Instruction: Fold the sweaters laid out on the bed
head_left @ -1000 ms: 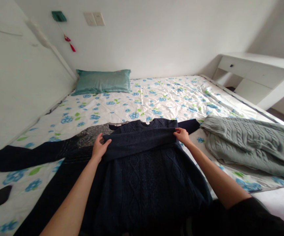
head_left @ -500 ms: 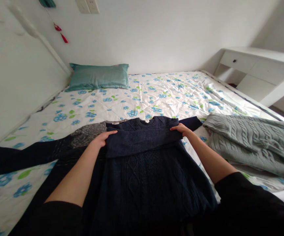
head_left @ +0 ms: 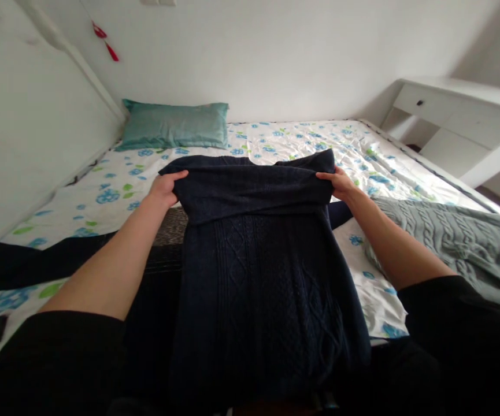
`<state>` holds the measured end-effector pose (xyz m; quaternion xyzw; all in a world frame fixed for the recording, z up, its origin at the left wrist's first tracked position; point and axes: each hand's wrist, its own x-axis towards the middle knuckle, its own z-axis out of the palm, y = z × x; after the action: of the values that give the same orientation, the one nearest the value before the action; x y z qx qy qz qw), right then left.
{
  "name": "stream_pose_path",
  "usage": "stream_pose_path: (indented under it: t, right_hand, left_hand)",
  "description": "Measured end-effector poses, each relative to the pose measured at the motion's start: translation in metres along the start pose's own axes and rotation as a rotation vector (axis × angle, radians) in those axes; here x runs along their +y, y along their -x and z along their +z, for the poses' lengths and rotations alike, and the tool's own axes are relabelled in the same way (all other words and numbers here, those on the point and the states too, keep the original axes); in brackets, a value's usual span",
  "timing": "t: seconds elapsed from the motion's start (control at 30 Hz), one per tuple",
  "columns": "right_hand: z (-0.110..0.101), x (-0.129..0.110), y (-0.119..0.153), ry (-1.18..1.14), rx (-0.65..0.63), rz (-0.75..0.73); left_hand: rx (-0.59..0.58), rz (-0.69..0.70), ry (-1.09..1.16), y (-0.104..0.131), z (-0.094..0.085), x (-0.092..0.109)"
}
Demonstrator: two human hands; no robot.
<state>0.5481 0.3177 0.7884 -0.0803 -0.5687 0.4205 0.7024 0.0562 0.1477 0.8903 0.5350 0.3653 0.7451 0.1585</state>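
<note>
A dark navy cable-knit sweater (head_left: 258,260) lies across the near part of the bed, its upper end raised off the sheet. My left hand (head_left: 165,188) grips the upper left corner of that raised end. My right hand (head_left: 339,182) grips the upper right corner. A sleeve is folded across the chest between both hands. Under the sweater's left side lies another dark garment (head_left: 37,263) with a grey speckled part (head_left: 172,222).
The bed sheet (head_left: 284,144) is white with blue flowers. A teal pillow (head_left: 176,124) lies at the far left by the wall. A grey cable-knit sweater (head_left: 453,237) is heaped on the right. A white desk (head_left: 462,121) stands beyond the bed's right edge.
Both hands have lifted the sweater's shoulder end off the bed, up and away from me, so the collar is now hidden behind the raised fold.
</note>
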Motion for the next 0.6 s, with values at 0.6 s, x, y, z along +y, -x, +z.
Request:
stream_pose_path:
  t: [0.6]
  right_hand:
    - [-0.133, 0.058, 0.357, 0.910, -0.621, 0.051]
  left_hand:
    - [-0.858, -0.231, -0.898, 0.383, -0.187, -0.082]
